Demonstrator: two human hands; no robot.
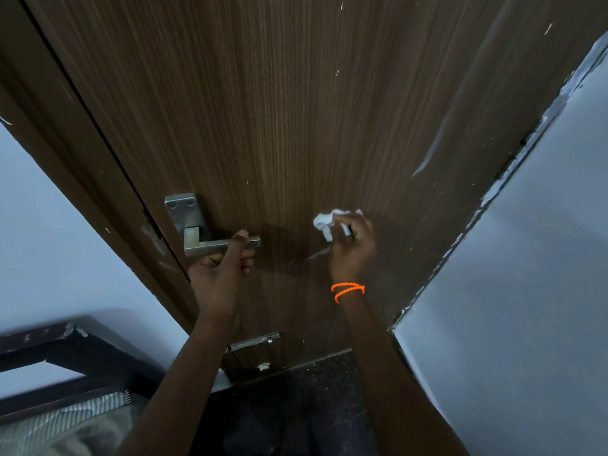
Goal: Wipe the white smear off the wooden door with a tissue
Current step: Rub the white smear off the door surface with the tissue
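A dark wooden door fills the middle of the view. My right hand grips a crumpled white tissue against the door, to the right of the handle. A thin white smear shows on the wood just below the tissue, left of my right palm. My left hand holds the end of the steel lever handle, thumb on top and fingers curled under it. An orange beaded band circles my right wrist.
A longer white streak runs down the door's right side, with small white flecks around it. Pale walls flank the door frame. A bolt latch sits near the door's bottom. A dark frame stands at lower left.
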